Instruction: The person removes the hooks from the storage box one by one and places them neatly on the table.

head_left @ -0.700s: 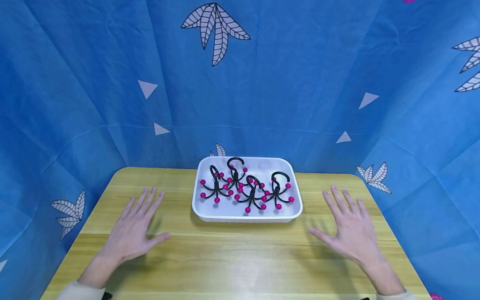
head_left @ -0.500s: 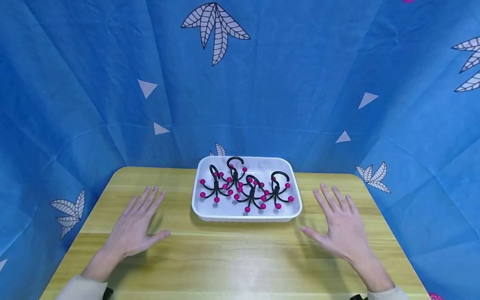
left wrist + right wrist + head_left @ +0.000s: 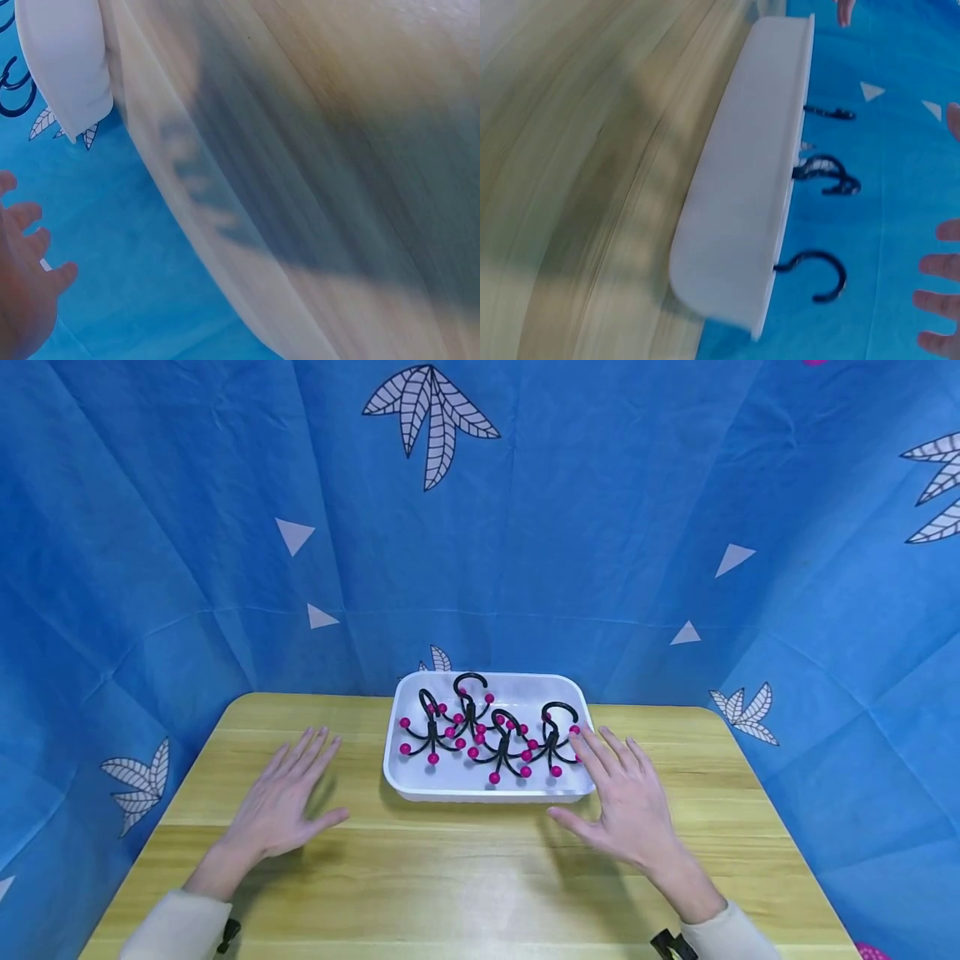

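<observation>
While four black hooks with pink balls (image 3: pixel 505 744) are sitting inside the white tray (image 3: pixel 465 797) on the bench (image 3: pixel 450 877), the right hand (image 3: pixel 628 803) is hovering at the tray's right rim, the left hand (image 3: pixel 279 808) hovering apart on its left, both hands' fingers being spread and holding nothing, blue cloth (image 3: pixel 600 485) hanging behind the tray

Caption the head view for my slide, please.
Right hand spread near a white tray of four black, pink-tipped hooks, left hand spread over the wooden table.
</observation>
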Demonstrator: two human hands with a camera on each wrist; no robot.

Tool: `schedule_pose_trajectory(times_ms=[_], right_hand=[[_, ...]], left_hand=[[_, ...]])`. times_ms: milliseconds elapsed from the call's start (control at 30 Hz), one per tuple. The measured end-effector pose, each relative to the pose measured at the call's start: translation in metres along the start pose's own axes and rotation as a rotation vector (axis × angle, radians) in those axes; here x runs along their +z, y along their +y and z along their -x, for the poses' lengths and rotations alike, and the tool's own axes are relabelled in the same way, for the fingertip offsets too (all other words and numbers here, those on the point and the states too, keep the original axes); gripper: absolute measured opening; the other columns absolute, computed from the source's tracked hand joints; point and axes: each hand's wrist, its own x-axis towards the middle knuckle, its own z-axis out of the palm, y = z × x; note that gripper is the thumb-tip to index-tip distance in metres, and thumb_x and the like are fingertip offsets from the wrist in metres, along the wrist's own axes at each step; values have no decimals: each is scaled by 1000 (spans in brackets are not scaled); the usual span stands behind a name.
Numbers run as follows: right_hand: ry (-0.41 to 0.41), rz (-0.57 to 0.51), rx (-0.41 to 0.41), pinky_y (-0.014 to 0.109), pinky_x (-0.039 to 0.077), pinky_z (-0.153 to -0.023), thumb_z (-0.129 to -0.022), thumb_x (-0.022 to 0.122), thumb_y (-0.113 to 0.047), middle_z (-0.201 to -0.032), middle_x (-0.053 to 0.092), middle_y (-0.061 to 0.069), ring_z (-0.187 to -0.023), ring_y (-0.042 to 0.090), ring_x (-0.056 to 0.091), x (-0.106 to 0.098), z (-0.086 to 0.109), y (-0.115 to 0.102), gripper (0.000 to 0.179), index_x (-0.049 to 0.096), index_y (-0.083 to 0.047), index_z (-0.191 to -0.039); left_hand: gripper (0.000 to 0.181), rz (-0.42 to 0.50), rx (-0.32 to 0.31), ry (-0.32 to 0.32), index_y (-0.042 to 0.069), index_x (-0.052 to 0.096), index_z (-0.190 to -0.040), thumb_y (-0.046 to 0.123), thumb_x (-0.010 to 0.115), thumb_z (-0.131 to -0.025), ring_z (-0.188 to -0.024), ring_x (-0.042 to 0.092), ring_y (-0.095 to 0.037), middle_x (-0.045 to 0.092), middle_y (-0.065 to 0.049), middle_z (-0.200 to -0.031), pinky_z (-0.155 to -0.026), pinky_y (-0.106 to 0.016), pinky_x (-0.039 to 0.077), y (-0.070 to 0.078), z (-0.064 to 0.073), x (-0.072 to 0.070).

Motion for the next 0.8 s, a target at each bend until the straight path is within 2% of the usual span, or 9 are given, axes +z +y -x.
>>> schedule_pose_trajectory(times_ms=[133, 500, 700, 800], right_hand=[[30, -28, -36, 63, 36, -123, -94, 24, -90, -160, 55, 13, -146, 39, 50, 7, -10, -13, 104, 53, -11, -155], [4, -50, -98, 60, 37, -125, -97, 25, -86, -159, 56, 11, -146, 37, 53, 22, -37, -39, 98, 53, -13, -155], [-33, -74, -85, 57, 41, -123, -95, 47, -79, -159, 57, 8, -144, 35, 55, 28, -52, -51, 89, 52, -15, -156], [-41, -71, -94, 57, 42, -123, -93, 50, -78, -156, 60, 8, -143, 34, 56, 32, -59, -56, 89, 54, -13, -155]], left_hand=[[108, 9, -13, -37, 11, 26, -169, 61, 75, -87, -161, 27, -44, 27, -21, -174, -129, -66, 27, 1, -4, 5], [104, 38, -5, -103, 10, 26, -168, 65, 70, -91, -163, 23, -43, 24, -20, -176, -133, -64, 22, 7, -22, 16], [104, 57, -6, -147, 12, 24, -169, 67, 67, -92, -164, 21, -42, 21, -17, -177, -134, -63, 21, 12, -29, 19], [104, 64, 0, -155, 12, 24, -169, 67, 67, -92, -164, 20, -42, 19, -16, -178, -134, -63, 20, 14, -33, 20]])
